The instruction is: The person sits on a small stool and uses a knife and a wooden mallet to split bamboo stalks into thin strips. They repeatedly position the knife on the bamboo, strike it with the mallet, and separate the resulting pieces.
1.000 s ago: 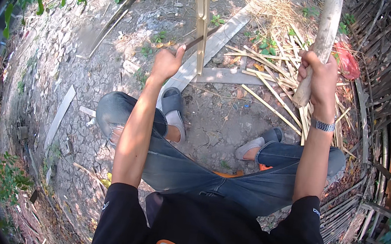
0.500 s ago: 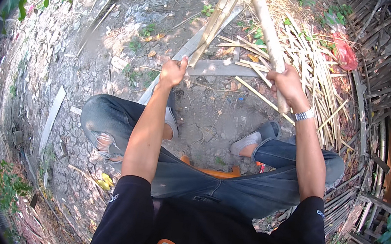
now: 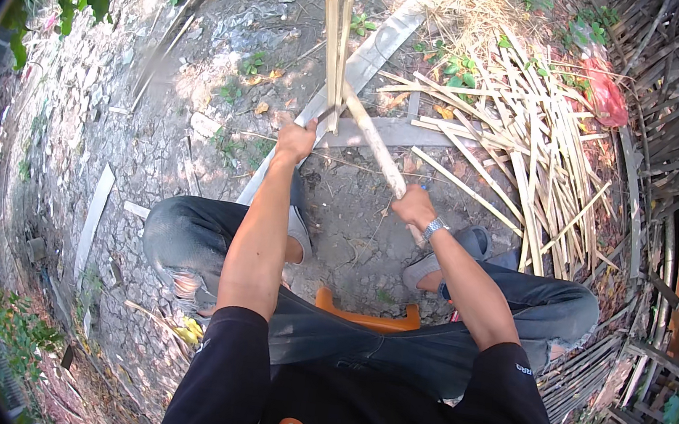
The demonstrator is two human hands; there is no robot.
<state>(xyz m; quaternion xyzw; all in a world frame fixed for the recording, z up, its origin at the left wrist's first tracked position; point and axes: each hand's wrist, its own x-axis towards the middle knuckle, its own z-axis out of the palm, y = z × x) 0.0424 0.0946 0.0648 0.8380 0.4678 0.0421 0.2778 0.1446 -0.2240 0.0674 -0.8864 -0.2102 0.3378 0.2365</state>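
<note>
My left hand (image 3: 296, 140) is closed around the handle of a knife, whose narrow dark blade (image 3: 329, 114) reaches into a split bamboo piece (image 3: 334, 16). The bamboo stands nearly upright, its two halves apart toward the top and its lower end beside my left fist. My right hand (image 3: 414, 208) grips a thick pale wooden stick (image 3: 375, 144) near its lower end. The stick slants up to the left, and its far end meets the bamboo near the blade. Most of the knife handle is hidden by my fingers.
Many split bamboo strips (image 3: 540, 169) lie piled at the right. Flat grey boards (image 3: 399, 37) rest on the ground ahead. An orange stool (image 3: 368, 321) shows beneath me. A red mesh bag (image 3: 604, 94) and stacked sticks (image 3: 666, 108) are at the far right.
My right hand has swung the stick down and to the left, so its far end now meets the bamboo. The bamboo has tilted from right-leaning to nearly upright.
</note>
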